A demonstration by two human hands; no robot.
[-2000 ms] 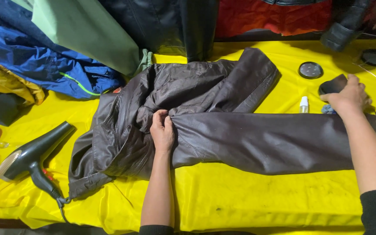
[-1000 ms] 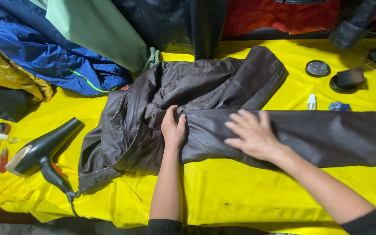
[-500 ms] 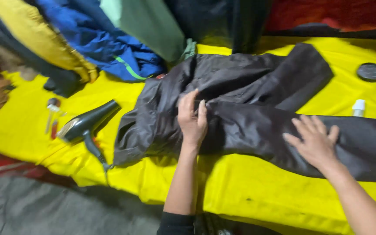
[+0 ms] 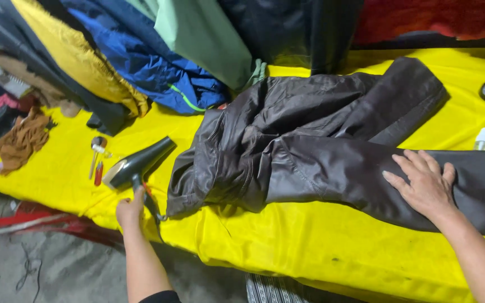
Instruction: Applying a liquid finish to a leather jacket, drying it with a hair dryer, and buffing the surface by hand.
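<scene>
While right hand [image 4: 425,185] lies spread on soft, slippery jacket [image 4: 310,140], left hand [image 4: 130,210] grips stiff hair dryer [image 4: 136,165] handle.

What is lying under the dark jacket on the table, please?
The yellow cloth lies under the dark jacket, with the right hand pressing the sleeve. Anything beneath the cloth is covered.

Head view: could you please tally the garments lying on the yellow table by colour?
Dark brown jacket, under the right hand: 1
Blue jacket: 1
Green garment: 1
Yellow garment: 1
Black garment: 1
Total: 5
The left hand is at the hair dryer.
</scene>
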